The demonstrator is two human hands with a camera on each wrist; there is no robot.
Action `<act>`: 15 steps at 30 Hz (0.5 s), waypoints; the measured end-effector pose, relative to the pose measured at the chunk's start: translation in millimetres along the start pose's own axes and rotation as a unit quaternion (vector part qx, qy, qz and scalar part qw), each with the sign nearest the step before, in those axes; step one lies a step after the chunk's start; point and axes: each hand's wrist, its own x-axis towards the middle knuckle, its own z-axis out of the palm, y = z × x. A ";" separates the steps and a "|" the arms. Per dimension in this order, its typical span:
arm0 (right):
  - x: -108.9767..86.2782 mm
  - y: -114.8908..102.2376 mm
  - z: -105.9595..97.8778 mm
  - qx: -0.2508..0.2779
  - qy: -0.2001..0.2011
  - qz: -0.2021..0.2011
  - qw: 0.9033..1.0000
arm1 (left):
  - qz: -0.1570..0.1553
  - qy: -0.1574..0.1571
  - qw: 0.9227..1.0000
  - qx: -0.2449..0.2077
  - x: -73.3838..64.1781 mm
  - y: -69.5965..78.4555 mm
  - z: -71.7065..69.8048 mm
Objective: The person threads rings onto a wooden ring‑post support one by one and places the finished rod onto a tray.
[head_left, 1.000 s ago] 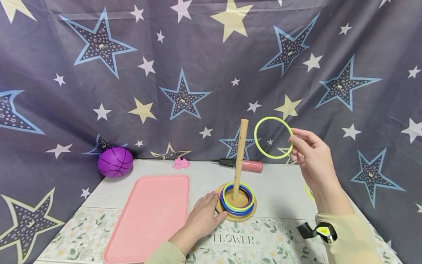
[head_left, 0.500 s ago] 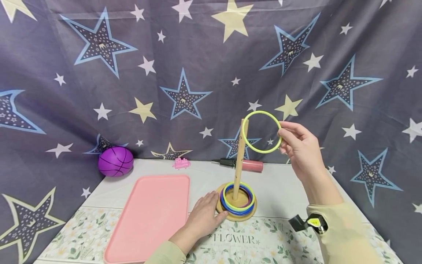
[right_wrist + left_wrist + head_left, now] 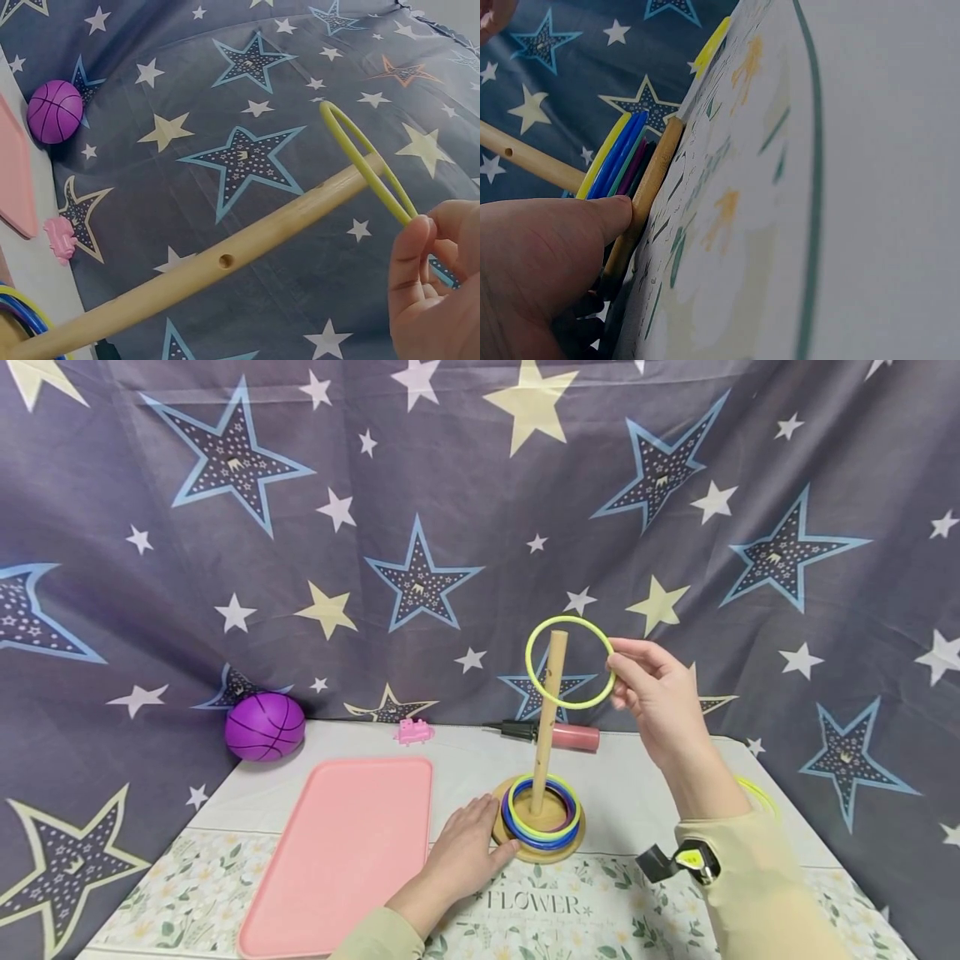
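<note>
My right hand (image 3: 663, 697) pinches a thin yellow-green ring (image 3: 531, 647) between thumb and fingers, up at the top of an upright wooden peg (image 3: 551, 693). In the head view the peg's top shows through the ring; in the right wrist view the tilted ring (image 3: 352, 127) overlaps the tip. Around the foot of the peg lie stacked rings, a yellow-green one (image 3: 573, 797) uppermost over blue ones (image 3: 546, 843) and a purple one. My left hand (image 3: 465, 852) rests against the round wooden base (image 3: 498, 835), fingers along its left edge, thumb (image 3: 615, 216) at the front.
A pink tray (image 3: 345, 852) lies left of the base. Behind stand a purple ball (image 3: 265, 727), a small pink toy (image 3: 414, 732) and a pink-and-black hand pump (image 3: 573, 737). Another yellow-green ring (image 3: 761, 795) lies at right, partly behind the right forearm. A starry curtain closes the back.
My right hand has moved left with the yellow-green ring, from beside the peg to overlapping its top. The left hand stays at the base.
</note>
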 end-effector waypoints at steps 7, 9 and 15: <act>0.4 9.6 4.2 -0.010 0.007 0.016 1.000 | -0.002 -0.002 1.000 0.003 0.3 0.7 -0.3; 0.1 13.3 4.7 -0.012 0.007 0.019 1.000 | -0.003 -0.002 1.000 0.003 0.1 0.8 -0.5; -2.1 25.4 4.9 -0.015 0.008 0.034 0.999 | -0.004 -0.001 1.000 0.003 -0.5 0.3 -0.5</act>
